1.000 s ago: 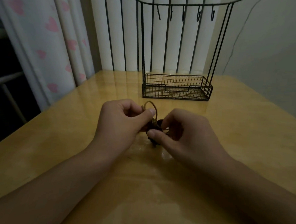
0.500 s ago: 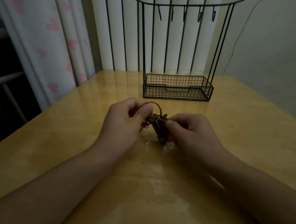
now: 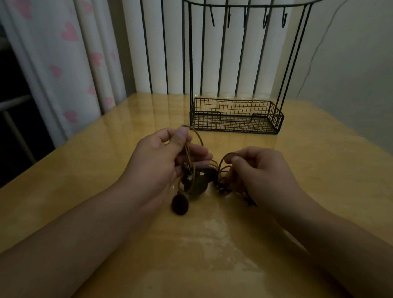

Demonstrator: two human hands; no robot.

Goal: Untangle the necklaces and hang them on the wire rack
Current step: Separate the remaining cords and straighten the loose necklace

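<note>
— Looking down from the head camera: what are the hands doing?

— Both are over the middle of the tabletop [image 3: 314,177], with the necklaces [image 3: 203,172] strung between them. The left hand [image 3: 160,160] is raised a little, thumb and forefinger pinching a tan cord [image 3: 197,137] that loops up over its fingers. The right hand [image 3: 262,172] pinches another loop of cord between thumb and forefinger, its other fingers curled under.

— And the necklaces themselves?

— One tangled bunch. Several tan cords run from the left hand's pinch down across its palm, and a dark round pendant [image 3: 179,205] hangs from them just above the tabletop, beside the left wrist. A darker clump of beads or charms sits between the two hands, low and close to the surface; I cannot tell whether it touches. More cord ends trail under the right hand, too dim to sort out.

— Where is the rack?

— The rack [image 3: 236,114] stands upright near the far edge of the tabletop, well apart from the hands. It has a mesh basket at its base and a top bar with five hooks [image 3: 265,19].

— Anything behind?

— White vertical blinds [image 3: 232,59] behind the rack, and a curtain [image 3: 66,51] with pink hearts off the far-left corner.
</note>
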